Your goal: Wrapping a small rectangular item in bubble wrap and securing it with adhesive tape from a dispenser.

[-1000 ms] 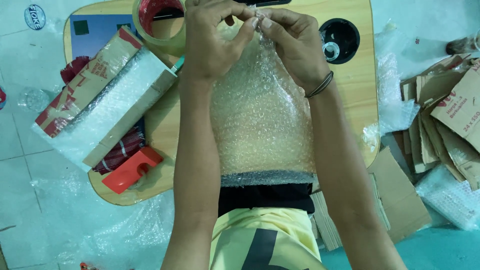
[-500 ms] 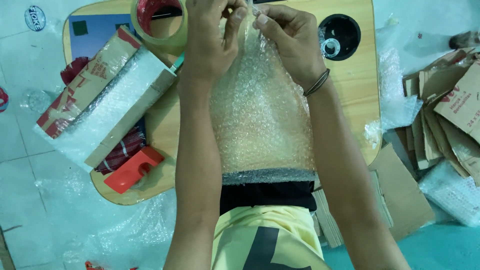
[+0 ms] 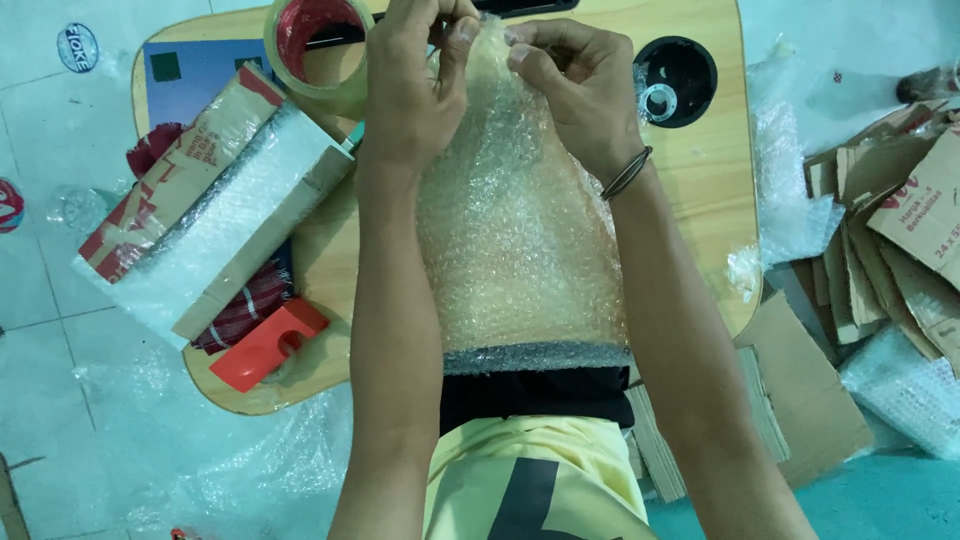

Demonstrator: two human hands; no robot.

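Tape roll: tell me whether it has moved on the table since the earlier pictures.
No. The tape roll sits at the same spot by the wooden table far edge, left of the left hand.

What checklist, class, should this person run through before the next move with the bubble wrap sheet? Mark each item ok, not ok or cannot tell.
1. Left hand pinches the top edge of the bubble wrap sheet: ok.
2. Right hand pinches the same edge: ok.
3. Sheet hangs spread between the forearms, not bunched: ok.
4. Tape roll lies close by on the wooden table: ok.
5. Red tape cutter within reach: ok.
6. Anything wrapped inside the sheet: cannot tell.
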